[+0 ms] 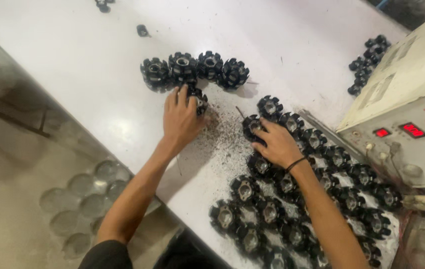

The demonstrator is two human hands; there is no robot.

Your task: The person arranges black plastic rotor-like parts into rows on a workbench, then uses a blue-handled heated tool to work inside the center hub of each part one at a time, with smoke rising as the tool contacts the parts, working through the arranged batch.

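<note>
Head view: left hand (181, 119) is closed over a black toothed wheel (200, 102) just below the row of four wheels (195, 69), while right hand (274, 144) rests fingers-down, gripping one in the big pile (297, 199). Looks like lining-up; that wheel wants seating snug beside the row.

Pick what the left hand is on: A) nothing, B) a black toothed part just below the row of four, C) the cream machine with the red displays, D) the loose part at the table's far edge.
B: the left hand covers a black toothed part directly below the row of four, well away from the cream machine.
</note>
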